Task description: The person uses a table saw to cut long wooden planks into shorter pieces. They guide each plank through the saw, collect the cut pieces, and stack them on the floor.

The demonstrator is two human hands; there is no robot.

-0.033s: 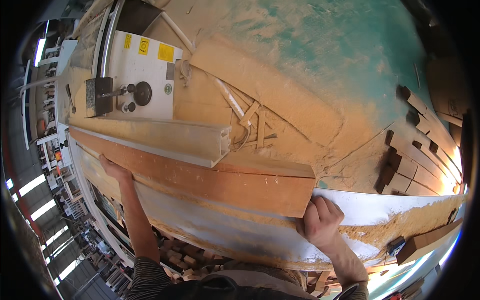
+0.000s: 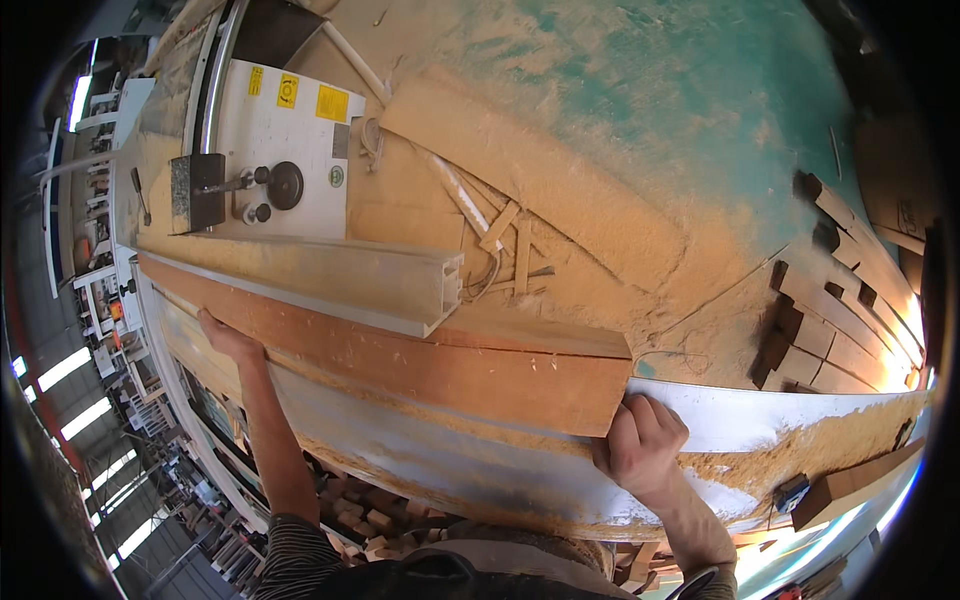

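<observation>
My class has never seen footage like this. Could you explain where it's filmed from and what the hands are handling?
A camera on the person's head looks down; its fisheye lens bends straight edges. The bare hands are the wearer's own. The left hand rests along the near side of a long wooden beam; the right hand is curled against its right end. The beam lies on a sawdust-strewn metal table, alongside a metal fence. Beyond stands a white machine panel.

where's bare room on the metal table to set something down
Barest: the metal table between right hand and sawdust. Dustier: nearer stretch bounded by left forearm and wooden beam. Crowded: along the grey rail, where the beam lies.
</observation>
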